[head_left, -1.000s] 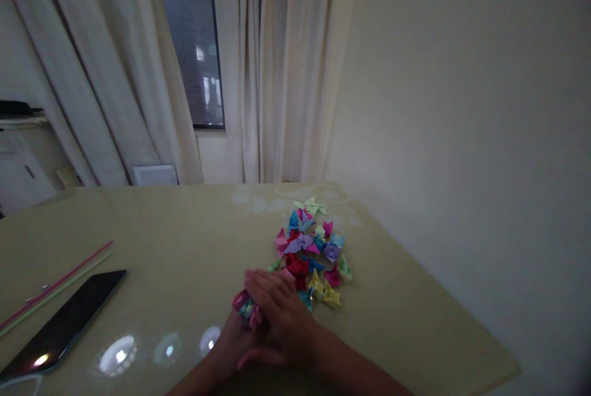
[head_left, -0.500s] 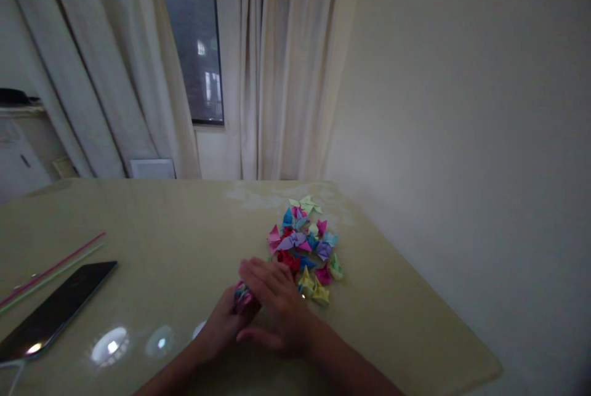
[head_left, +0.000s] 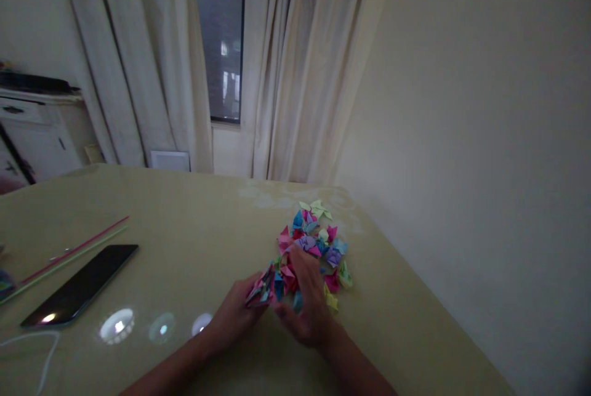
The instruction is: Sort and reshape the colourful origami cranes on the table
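My left hand (head_left: 237, 310) is closed around a multicoloured patterned bundle (head_left: 261, 289), which looks like folded paper; its exact kind is unclear. Just right of it, my right hand (head_left: 308, 307) curves over the near side of a pile of origami pieces, thumb and fingers apart. Between the two hands show a red origami piece (head_left: 289, 278) and a blue one (head_left: 278, 285). Beyond my fingers lie more pieces: a purple one (head_left: 333, 256), a pale green one (head_left: 318, 209) and a yellow one (head_left: 330, 299) partly behind the right hand.
A black phone (head_left: 83, 285) lies at the left of the glossy table (head_left: 194, 217). Alongside it are a pink stick (head_left: 87, 242) and a light green stick (head_left: 78, 254). A white cable (head_left: 48, 353) curls at the near left. A wall (head_left: 462, 168) borders the right side.
My right hand has moved off the bundle in my left hand, rightward onto the pile, and its fingers have curled. More of the bundle shows. The camera view has turned left.
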Demonstrator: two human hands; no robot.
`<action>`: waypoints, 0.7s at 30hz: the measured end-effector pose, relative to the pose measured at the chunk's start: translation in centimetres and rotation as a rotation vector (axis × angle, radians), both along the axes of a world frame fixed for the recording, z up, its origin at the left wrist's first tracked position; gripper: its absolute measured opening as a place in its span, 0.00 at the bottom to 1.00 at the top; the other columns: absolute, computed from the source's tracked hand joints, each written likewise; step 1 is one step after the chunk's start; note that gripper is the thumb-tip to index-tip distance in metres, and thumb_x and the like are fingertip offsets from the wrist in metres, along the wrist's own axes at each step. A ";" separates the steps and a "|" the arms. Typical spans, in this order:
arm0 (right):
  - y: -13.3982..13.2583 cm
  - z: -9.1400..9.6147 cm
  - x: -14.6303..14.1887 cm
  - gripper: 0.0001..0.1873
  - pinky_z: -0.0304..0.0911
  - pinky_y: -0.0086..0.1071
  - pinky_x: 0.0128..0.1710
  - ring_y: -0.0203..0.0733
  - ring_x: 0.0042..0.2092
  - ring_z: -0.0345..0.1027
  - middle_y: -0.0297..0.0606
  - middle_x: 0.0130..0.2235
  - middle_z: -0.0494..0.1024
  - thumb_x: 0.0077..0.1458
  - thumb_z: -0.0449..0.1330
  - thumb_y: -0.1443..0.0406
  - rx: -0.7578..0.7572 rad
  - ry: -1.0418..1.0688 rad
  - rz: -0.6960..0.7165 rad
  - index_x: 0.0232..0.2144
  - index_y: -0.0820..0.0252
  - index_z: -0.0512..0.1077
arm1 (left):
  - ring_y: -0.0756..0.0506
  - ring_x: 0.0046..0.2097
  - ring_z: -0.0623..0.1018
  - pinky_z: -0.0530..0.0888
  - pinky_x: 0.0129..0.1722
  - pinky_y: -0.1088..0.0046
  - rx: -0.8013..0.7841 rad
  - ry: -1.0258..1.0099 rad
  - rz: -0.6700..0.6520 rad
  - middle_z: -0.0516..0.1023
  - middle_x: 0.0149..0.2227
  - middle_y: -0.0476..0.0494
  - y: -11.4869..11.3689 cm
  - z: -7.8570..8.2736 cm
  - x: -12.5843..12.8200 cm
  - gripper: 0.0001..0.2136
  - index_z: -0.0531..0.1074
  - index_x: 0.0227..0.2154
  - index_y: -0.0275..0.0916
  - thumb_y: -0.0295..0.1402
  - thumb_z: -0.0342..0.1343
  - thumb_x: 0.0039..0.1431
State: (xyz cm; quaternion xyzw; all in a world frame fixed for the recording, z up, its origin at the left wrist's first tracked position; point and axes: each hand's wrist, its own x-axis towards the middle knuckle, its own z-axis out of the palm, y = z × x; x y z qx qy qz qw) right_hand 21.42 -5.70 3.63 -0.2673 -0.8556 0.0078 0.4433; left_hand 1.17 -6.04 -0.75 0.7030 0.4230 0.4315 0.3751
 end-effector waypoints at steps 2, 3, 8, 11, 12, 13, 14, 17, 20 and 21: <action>-0.1 0.1 -0.8 0.45 0.56 0.47 0.68 0.55 0.71 0.60 0.54 0.68 0.68 0.69 0.52 0.41 -0.026 -0.186 0.150 0.75 0.60 0.48 | 0.39 0.42 0.80 0.79 0.46 0.66 0.039 0.027 -0.046 0.83 0.38 0.40 -0.1 -0.5 -0.1 0.16 0.80 0.42 0.38 0.45 0.58 0.62; -0.2 0.1 -1.2 0.46 0.56 0.45 0.68 0.53 0.70 0.61 0.52 0.67 0.70 0.68 0.53 0.40 -0.036 -0.257 0.212 0.75 0.60 0.50 | 0.38 0.45 0.81 0.79 0.50 0.64 0.073 0.050 -0.044 0.84 0.41 0.39 -0.1 -0.7 -0.1 0.15 0.80 0.43 0.40 0.43 0.59 0.61; -0.2 0.0 -1.9 0.43 0.55 0.44 0.69 0.51 0.71 0.60 0.52 0.67 0.71 0.70 0.53 0.42 0.020 -0.246 0.224 0.74 0.60 0.51 | 0.37 0.45 0.81 0.79 0.48 0.65 0.106 0.120 -0.060 0.84 0.43 0.38 -0.3 -0.9 0.0 0.14 0.79 0.43 0.41 0.38 0.59 0.55; 0.2 -0.4 -0.6 0.43 0.58 0.49 0.68 0.55 0.71 0.58 0.55 0.68 0.68 0.71 0.51 0.43 0.079 -0.142 0.110 0.75 0.61 0.48 | 0.42 0.33 0.78 0.74 0.35 0.70 0.042 0.152 -0.049 0.83 0.34 0.41 -0.3 -0.1 -0.2 0.10 0.75 0.37 0.39 0.40 0.57 0.58; 0.4 -0.5 -0.1 0.43 0.59 0.50 0.67 0.57 0.72 0.57 0.56 0.69 0.67 0.71 0.51 0.44 0.084 -0.091 0.053 0.75 0.62 0.48 | 0.43 0.31 0.77 0.72 0.33 0.71 0.041 0.179 -0.024 0.82 0.32 0.42 -0.3 0.3 -0.3 0.10 0.74 0.35 0.40 0.41 0.55 0.60; 0.5 -0.6 0.4 0.43 0.60 0.52 0.66 0.59 0.72 0.56 0.57 0.69 0.65 0.71 0.50 0.43 0.087 -0.036 -0.005 0.76 0.62 0.47 | 0.44 0.31 0.76 0.70 0.32 0.72 0.047 0.217 0.007 0.81 0.31 0.42 -0.3 0.7 -0.4 0.10 0.72 0.33 0.40 0.41 0.54 0.61; 0.6 -0.6 0.8 0.44 0.60 0.53 0.66 0.60 0.72 0.55 0.58 0.70 0.64 0.71 0.49 0.43 0.089 0.014 -0.053 0.76 0.62 0.47 | 0.44 0.31 0.76 0.69 0.32 0.72 0.050 0.261 0.040 0.81 0.30 0.42 -0.2 1.0 -0.5 0.10 0.71 0.33 0.40 0.41 0.54 0.62; 0.7 -0.4 1.0 0.47 0.62 0.54 0.64 0.62 0.71 0.58 0.60 0.69 0.64 0.69 0.49 0.40 0.111 0.069 -0.076 0.76 0.63 0.47 | 0.43 0.33 0.78 0.68 0.33 0.72 0.010 0.432 0.122 0.82 0.32 0.42 -0.1 1.7 -0.8 0.06 0.70 0.34 0.41 0.37 0.54 0.61; 0.4 0.0 -0.2 0.43 0.66 0.48 0.60 0.56 0.62 0.70 0.56 0.62 0.75 0.67 0.55 0.41 0.148 -0.127 0.096 0.72 0.62 0.56 | 0.40 0.37 0.82 0.70 0.37 0.71 -0.030 0.607 0.097 0.85 0.36 0.39 -0.1 1.8 -1.1 0.05 0.74 0.36 0.42 0.33 0.56 0.58; 0.2 0.0 -0.8 0.38 0.68 0.45 0.57 0.53 0.58 0.74 0.53 0.59 0.78 0.67 0.58 0.44 0.157 -0.198 0.149 0.68 0.61 0.62 | 0.39 0.38 0.83 0.71 0.38 0.70 -0.027 0.651 0.071 0.85 0.37 0.38 -0.1 1.7 -1.2 0.05 0.75 0.35 0.42 0.32 0.57 0.57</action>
